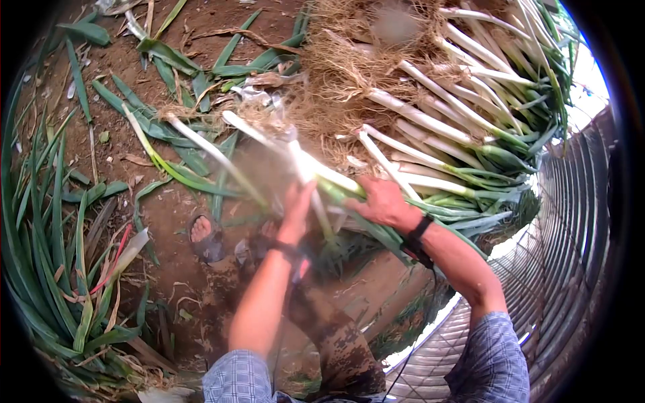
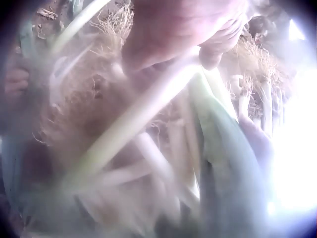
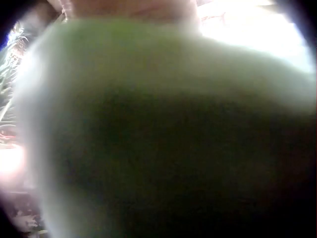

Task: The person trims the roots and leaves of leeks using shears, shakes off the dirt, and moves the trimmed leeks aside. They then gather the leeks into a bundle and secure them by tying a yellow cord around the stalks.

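Observation:
My right hand [image 1: 386,201] grips a green onion [image 1: 332,176] by the green part above its white shank, with the white end pointing to the upper left. Close beside it, my left hand [image 1: 295,209] holds another green onion [image 1: 300,161], blurred, its white end up. In the left wrist view, the fingers [image 2: 218,57] bend over a white shank [image 2: 143,111] that slants down to the left. A blurred green leaf [image 3: 148,124] fills most of the right wrist view, hiding the right fingers.
A large pile of green onions [image 1: 430,121] with shaggy roots [image 1: 349,74] lies at the upper right. Loose stalks [image 1: 208,144] and leaf scraps [image 1: 171,57] litter the soil at left. Long green leaves [image 1: 54,242] heap at far left. A ribbed curved surface [image 1: 564,221] stands at right.

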A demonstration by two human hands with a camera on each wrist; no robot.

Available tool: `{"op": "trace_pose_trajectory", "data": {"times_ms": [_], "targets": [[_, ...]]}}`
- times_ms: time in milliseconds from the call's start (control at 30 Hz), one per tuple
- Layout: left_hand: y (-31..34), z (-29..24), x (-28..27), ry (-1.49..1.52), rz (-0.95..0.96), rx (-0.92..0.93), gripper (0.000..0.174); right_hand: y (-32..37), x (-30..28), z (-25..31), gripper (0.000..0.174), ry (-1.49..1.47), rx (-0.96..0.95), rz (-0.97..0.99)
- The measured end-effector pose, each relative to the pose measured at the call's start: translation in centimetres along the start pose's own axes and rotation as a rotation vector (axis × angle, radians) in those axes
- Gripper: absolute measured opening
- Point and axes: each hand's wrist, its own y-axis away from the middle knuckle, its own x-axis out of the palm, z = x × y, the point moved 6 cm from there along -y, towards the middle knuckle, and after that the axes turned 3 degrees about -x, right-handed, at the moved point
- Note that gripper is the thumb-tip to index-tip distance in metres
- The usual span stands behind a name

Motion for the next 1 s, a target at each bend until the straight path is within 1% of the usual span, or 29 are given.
{"op": "trace_pose_trajectory", "data": {"times_ms": [33,67,133,167,200,233,267,333,367,400,433,467,533,567,600,633,667,700,733,800,867,900,967,1000], "targets": [[0.0,-0.3,0.4,0.021,-0.04,0.005,0.046,-0.5,0.0,0.7,0.046,0.014,0.032,0.029],[0.1,-0.5,0.5,0.045,-0.082,0.011,0.047,-1.1,0.4,1.4,0.049,0.029,0.025,0.048],[0.5,-0.5,0.6,0.127,-0.086,-0.044,0.049,-1.9,1.5,2.3,0.055,0.058,0.014,0.088],[1.1,-0.7,0.6,0.169,-0.078,-0.075,0.049,-1.8,2.7,2.1,0.044,0.128,-0.04,-0.035],[1.5,-1.1,0.4,0.209,-0.072,-0.105,0.049,-0.8,3.8,2.3,0.039,0.061,-0.066,-0.114],[1.6,-0.6,-0.3,0.24,0.005,-0.094,0.048,0.6,4.8,2.8,0.034,-0.005,-0.097,-0.19],[3.0,-1.7,-0.2,0.225,0.022,-0.047,0.046,2.0,5.4,3.5,0.03,-0.068,-0.13,-0.266],[4.0,-1.1,-1.3,0.243,0.061,0.034,0.047,4.6,7.6,5.1,0.021,-0.161,-0.079,-0.098],[4.5,-0.5,-1.5,0.289,0.045,-0.003,0.049,5.8,8.9,5.3,0.023,-0.277,-0.068,-0.053],[4.4,-0.3,-1.9,0.257,-0.004,-0.014,0.05,6.6,10.4,5.3,0.026,-0.394,-0.061,-0.012],[4.1,0.1,-2.5,0.099,-0.071,-0.004,0.048,7.3,10.5,5.5,0.03,-0.454,-0.133,-0.069],[3.5,0.3,-2.9,-0.054,-0.134,0.009,0.046,7.9,10.0,4.7,0.033,-0.435,-0.155,-0.143],[2.7,0.7,-3.3,0.021,-0.108,-0.004,0.042,9.6,8.0,3.7,0.037,-0.399,-0.187,-0.283],[2.6,1.2,-3.7,0.127,-0.084,-0.055,0.038,9.7,6.9,0.9,0.042,-0.444,-0.115,-0.436],[2.9,1.3,-4.2,0.154,-0.09,-0.064,0.037,10.3,2.2,-0.4,0.05,-0.181,-0.084,-0.623],[3.3,1.5,-4.5,0.18,-0.092,-0.072,0.036,10.3,-0.4,-3.1,0.059,-0.015,-0.092,-0.8],[3.7,1.7,-4.6,0.202,-0.087,-0.085,0.035,9.7,-2.2,-6.3,0.07,0.107,0.075,-0.806],[4.1,1.9,-4.5,0.222,-0.068,-0.095,0.035,8.9,-4.9,-7.6,0.075,0.242,0.033,-0.852],[4.3,2.6,-4.4,0.24,-0.054,-0.109,0.035,7.9,-5.8,-8.8,0.079,0.277,0.039,-0.779],[4.7,4.2,-4.7,0.272,-0.038,-0.137,0.036,6.6,-5.5,-10.4,0.069,0.326,0.092,-0.632],[5.3,5.2,-4.9,0.194,-0.086,-0.136,0.035,6.1,-4.2,-11.3,0.061,0.211,0.16,-0.468],[5.8,5.0,-4.2,0.187,-0.055,-0.129,0.034,6.0,-3.7,-11.7,0.056,0.158,0.196,-0.391],[7.1,4.0,-1.7,0.181,0.031,-0.141,0.032,7.2,-1.8,-10.8,0.046,-0.003,0.162,-0.377],[7.3,4.8,-1.4,0.143,0.041,-0.197,0.035,7.9,-0.4,-10.2,0.042,-0.08,0.142,-0.369]]}}
